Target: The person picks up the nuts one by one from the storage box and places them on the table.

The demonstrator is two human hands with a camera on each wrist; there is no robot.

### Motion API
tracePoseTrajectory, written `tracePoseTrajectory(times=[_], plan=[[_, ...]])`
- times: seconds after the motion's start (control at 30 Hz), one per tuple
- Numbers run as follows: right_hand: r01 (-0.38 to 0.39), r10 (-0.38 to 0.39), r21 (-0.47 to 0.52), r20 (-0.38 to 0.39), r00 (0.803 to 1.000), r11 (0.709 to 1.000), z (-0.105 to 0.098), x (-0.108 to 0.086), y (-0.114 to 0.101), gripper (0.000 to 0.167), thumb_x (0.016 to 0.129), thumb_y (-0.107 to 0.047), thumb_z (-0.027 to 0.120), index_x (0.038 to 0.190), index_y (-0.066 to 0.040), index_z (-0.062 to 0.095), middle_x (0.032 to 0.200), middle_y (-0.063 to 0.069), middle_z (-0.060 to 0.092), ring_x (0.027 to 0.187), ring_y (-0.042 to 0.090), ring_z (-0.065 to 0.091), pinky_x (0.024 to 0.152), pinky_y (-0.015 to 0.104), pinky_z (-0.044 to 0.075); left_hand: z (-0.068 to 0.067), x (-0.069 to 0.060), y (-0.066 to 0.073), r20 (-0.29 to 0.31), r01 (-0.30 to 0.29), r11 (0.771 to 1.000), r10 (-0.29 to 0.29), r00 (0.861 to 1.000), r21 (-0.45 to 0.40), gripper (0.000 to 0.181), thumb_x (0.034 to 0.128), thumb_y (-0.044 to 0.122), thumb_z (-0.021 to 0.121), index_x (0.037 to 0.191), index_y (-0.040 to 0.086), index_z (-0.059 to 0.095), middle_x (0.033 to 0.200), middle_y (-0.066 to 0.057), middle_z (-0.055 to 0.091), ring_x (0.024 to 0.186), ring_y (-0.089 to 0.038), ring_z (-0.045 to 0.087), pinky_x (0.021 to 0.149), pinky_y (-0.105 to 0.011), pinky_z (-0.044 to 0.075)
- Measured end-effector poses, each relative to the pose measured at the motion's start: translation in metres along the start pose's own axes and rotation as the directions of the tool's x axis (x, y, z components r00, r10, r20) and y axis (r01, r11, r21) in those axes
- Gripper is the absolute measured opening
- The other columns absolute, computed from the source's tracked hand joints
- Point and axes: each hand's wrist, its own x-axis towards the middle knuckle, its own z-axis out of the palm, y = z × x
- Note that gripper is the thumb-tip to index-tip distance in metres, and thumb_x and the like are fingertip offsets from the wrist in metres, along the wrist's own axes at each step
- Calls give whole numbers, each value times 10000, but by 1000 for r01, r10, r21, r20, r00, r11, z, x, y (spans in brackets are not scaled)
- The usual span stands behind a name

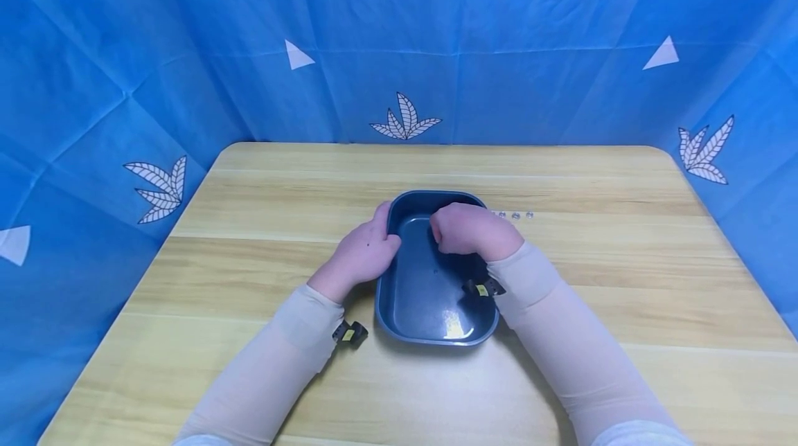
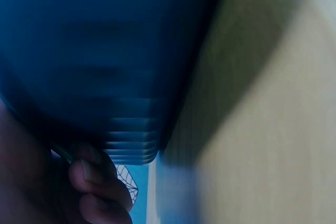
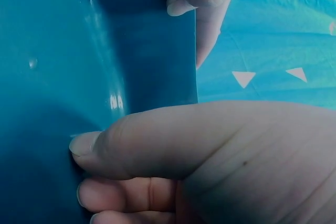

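A dark blue rectangular plastic tub (image 1: pixel 430 293) with rounded corners is at the middle of the wooden table. My left hand (image 1: pixel 364 248) grips its left rim, thumb over the inner side and fingers outside. Its curled fingers (image 2: pixel 100 182) show beside the ribbed outer wall in the left wrist view. My right hand (image 1: pixel 470 230) reaches over the tub's far right part, fingers curled and pointing inward. Thumb and fingers lie close together in the right wrist view, near the tub's inner surface. A faint glint edges the thumb tip; whether anything is pinched there, I cannot tell.
Several small clear round pieces (image 1: pixel 515 215) lie in a row on the table (image 1: pixel 623 259), just right of the tub's far end. A blue patterned cloth (image 1: pixel 530 86) hangs behind the table and at both sides. Each wrist carries a small black camera.
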Motion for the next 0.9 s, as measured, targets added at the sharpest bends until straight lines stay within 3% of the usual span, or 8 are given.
tracePoseTrajectory(times=[0.47, 0.63, 0.9], plan=[[-22, 22, 0, 51, 998, 1000, -1, -2, -1, 280, 851, -47, 573, 603, -144, 486, 538, -25, 369, 494, 175, 414, 532, 305, 339, 0, 0, -1, 4, 4, 1000, -4, 1000, -7, 683, 1032, 270, 435, 1621, 89, 140, 1443, -100, 514, 1055, -265, 586, 868, -440, 491], [-11, 11, -3, 55, 998, 1000, -1, -2, -1, 211, 871, -66, 586, 676, -141, 559, 582, -19, 444, 556, 185, 485, 569, 313, 388, 1, 0, -2, 12, 9, 1000, -9, 1000, -9, 686, 1033, 277, 432, 1622, 91, 133, 1487, -100, 488, 1090, -271, 577, 904, -453, 488], [37, -37, -6, -19, 999, 999, -12, -11, -5, 108, 904, -97, 618, 816, -159, 610, 725, -5, 599, 701, 192, 570, 656, 329, 464, 1, 0, 0, -5, -16, 1000, 16, 1000, 17, 673, 1028, 270, 443, 1613, 82, 167, 1260, -84, 590, 911, -240, 610, 744, -407, 497]])
